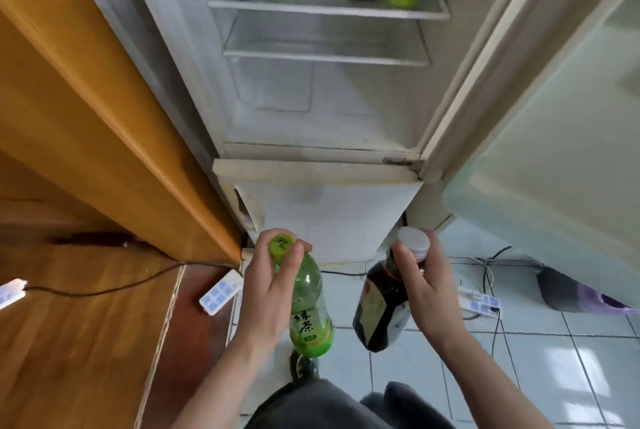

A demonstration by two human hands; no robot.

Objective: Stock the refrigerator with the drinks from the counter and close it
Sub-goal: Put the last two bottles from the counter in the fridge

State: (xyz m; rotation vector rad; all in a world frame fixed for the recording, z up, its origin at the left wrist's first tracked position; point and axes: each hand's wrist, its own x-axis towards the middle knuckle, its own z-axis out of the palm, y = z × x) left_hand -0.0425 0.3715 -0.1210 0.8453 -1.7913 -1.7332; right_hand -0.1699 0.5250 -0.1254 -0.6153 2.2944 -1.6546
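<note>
We grip the green tea bottle (308, 307) in our left hand (273, 293) and the dark drink bottle (382, 307) in our right hand (426, 293) by their necks only; either could slip or knock bottles crowding the top shelf (329, 9).

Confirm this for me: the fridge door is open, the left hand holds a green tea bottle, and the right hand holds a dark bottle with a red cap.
One detail is off: the cap on the dark bottle is white, not red, as the head view shows. The rest holds: the fridge door is open, the left hand holds the green tea bottle, and the right hand holds the dark bottle.
</note>
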